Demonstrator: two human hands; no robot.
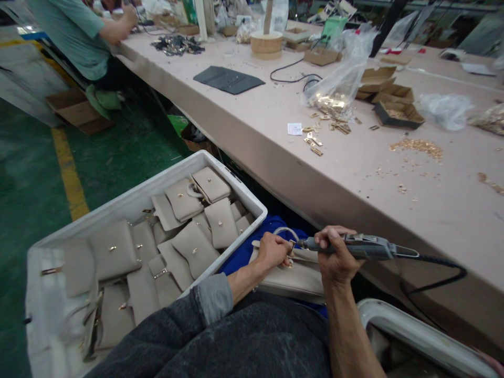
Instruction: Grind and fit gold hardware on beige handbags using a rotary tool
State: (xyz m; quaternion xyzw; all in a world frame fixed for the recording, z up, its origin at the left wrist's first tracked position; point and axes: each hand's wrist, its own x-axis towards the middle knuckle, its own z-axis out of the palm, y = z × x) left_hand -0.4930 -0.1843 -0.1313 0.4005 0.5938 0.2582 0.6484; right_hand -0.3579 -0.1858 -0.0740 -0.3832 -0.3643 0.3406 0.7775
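Observation:
A beige handbag (293,281) with a curved handle lies across my lap on blue cloth (246,252). My right hand (338,254) is wrapped round a grey electric screwdriver (368,247), held nearly level, its tip pointing left at the bag's metal fitting. A black cord trails from its right end. My left hand (274,250) pinches a small gold-coloured metal clasp (291,245) at the bag's upper part, right at the screwdriver's tip. The fingers partly hide the clasp, and whether the tip touches a screw cannot be made out.
A white bin (147,202) full of beige bags stands at my left; another white bin (417,328) is at lower right. The long table (271,136) bears gold hardware (333,105), small screws (417,148) and a dark mat (228,79). A co-worker (79,37) sits at upper left.

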